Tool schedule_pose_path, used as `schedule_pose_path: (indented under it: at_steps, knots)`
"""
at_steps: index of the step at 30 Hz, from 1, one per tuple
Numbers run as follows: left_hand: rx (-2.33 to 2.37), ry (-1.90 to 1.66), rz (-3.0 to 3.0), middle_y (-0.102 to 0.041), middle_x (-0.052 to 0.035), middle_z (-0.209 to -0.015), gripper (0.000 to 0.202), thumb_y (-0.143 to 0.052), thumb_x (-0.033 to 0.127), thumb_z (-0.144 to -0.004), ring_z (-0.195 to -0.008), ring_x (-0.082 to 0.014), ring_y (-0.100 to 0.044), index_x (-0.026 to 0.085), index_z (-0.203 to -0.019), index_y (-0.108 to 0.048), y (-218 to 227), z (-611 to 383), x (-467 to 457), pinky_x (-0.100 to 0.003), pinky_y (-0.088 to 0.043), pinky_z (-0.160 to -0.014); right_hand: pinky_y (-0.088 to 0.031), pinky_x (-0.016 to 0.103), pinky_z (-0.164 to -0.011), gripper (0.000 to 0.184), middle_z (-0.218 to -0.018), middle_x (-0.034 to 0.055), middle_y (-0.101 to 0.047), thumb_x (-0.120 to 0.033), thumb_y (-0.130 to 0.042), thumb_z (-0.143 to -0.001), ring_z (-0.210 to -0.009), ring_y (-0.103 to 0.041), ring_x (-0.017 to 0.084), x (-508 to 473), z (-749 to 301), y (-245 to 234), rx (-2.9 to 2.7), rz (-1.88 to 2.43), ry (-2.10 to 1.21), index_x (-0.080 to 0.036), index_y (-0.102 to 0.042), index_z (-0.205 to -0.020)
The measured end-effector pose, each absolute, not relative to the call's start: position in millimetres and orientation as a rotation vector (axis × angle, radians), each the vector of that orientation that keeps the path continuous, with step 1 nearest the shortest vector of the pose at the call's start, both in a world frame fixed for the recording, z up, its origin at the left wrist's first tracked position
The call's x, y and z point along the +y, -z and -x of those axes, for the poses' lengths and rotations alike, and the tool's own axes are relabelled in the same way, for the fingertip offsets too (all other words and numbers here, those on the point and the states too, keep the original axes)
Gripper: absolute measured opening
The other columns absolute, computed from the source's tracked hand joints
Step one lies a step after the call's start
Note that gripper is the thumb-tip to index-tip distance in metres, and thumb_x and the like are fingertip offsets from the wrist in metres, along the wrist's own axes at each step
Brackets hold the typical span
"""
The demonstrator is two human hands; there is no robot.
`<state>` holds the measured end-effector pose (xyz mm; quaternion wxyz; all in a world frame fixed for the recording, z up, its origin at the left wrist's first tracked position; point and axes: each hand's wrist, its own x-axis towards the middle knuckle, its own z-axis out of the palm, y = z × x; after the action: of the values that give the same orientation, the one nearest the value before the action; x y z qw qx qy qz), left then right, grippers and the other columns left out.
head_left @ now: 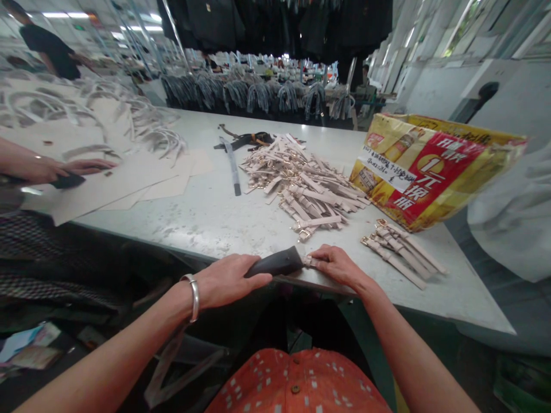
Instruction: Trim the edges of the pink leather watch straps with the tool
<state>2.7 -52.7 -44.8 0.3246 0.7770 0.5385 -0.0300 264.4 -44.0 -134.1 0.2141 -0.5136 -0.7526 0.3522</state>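
Note:
My left hand (pixel 235 279) is wrapped round a dark grey, tube-like tool (pixel 278 263) at the table's front edge; its exact kind I cannot make out. The tool's wide end points right, at a pale buckled strap (pixel 309 261). That strap is pinched in the fingers of my right hand (pixel 336 265), which cover most of it. Beyond my hands lies a heap of pale straps (pixel 307 183) with gold-coloured buckles. A smaller group of similar straps (pixel 402 252) rests to the right of my right hand.
A yellow and red carton (pixel 413 172) stands at the table's right side. Dark straps (pixel 249 139) and a clear-wrapped strip (pixel 232 166) lie behind the heap. At left, a co-worker's hand (pixel 45 169) holds a dark tool over pale panels (pixel 124 189). Dark garments (pixel 275 26) hang behind.

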Motion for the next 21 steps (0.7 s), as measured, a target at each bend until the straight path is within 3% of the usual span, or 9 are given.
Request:
schedule_pose_path:
  at_steps: [4,11,17,21]
  knots:
    - [1.424,0.119,-2.236,-0.066,-0.0087,-0.084,0.052,-0.041,0.063,-0.075,-0.079,-0.0252,-0.06,0.019,-0.09,-0.063,47,-8,-53,-0.03,-0.041,-0.067,-0.038,0.024,-0.074,0.021,-0.083,0.0007,-0.063,-0.023,-0.053,-0.08,-0.081,-0.054,0.015,-43,-263,138,-2.069,1.441,-0.983,-0.024,-0.071,-0.09]
    - [1.338,0.166,-2.372,-0.067,-0.0091,-0.085,0.052,-0.034,0.062,-0.079,-0.077,-0.0248,-0.061,0.02,-0.093,-0.062,54,-25,-53,-0.031,-0.041,-0.066,-0.04,0.026,-0.078,0.024,-0.09,0.0001,-0.066,-0.018,-0.053,-0.075,-0.085,-0.056,0.017,-43,-267,138,-1.953,1.414,-1.13,-0.022,-0.072,-0.089]
    - [1.418,0.239,-2.403,-0.067,-0.0121,-0.091,0.057,-0.032,0.064,-0.079,-0.085,-0.0289,-0.061,0.019,-0.1,-0.06,47,-8,-51,-0.034,-0.041,-0.07,-0.041,0.026,-0.075,0.023,-0.093,0.001,-0.068,-0.026,-0.055,-0.076,-0.083,-0.058,0.018,-45,-264,139,-1.863,1.432,-1.166,-0.021,-0.071,-0.091]
    - [1.422,0.25,-2.452,-0.067,-0.0116,-0.085,0.056,-0.033,0.065,-0.078,-0.08,-0.0288,-0.061,0.019,-0.095,-0.061,49,-18,-59,-0.034,-0.041,-0.067,-0.041,0.025,-0.074,0.023,-0.09,0.0008,-0.069,-0.027,-0.055,-0.075,-0.082,-0.058,0.018,-45,-264,138,-1.839,1.426,-1.206,-0.02,-0.072,-0.089]
